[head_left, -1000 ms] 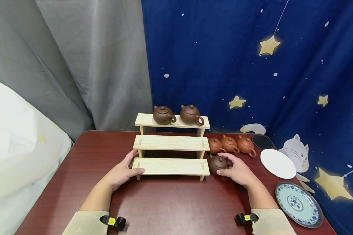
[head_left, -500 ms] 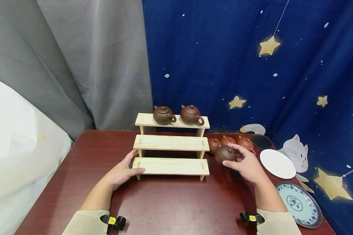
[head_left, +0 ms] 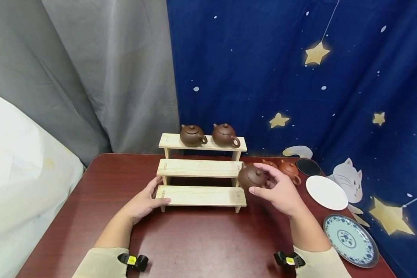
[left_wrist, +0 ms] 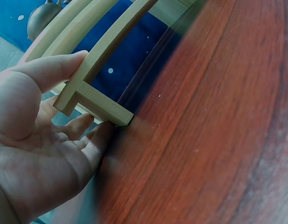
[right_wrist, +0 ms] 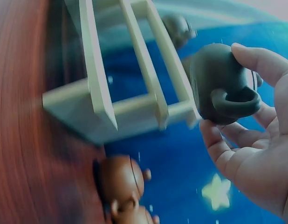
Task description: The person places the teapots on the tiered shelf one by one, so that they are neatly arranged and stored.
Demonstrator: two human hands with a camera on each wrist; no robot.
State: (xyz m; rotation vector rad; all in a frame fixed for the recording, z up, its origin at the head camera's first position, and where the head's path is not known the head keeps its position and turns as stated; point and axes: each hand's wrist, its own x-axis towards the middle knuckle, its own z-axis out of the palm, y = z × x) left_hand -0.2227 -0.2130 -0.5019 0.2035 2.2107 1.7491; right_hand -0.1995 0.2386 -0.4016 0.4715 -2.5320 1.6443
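Note:
My right hand grips a dark brown teapot off the table, at the right end of the wooden display stand's middle and bottom steps. In the right wrist view, thumb and fingers hold the teapot from opposite sides, its handle facing the palm. At the other end, my left hand holds the stand, thumb on the bottom step and fingers round its side. The left wrist view shows those fingers by the leg. Two more dark brown teapots, one left and one right, stand on the top step.
Reddish-brown teapots stand behind my right hand, partly hidden by it. Along the table's right side lie a black disc, a white plate and a blue-patterned plate. Curtains hang behind the dark red table.
My right hand has lifted the dark brown teapot from the table beside the stand, then moved it up and left towards the steps. The left hand stays in place.

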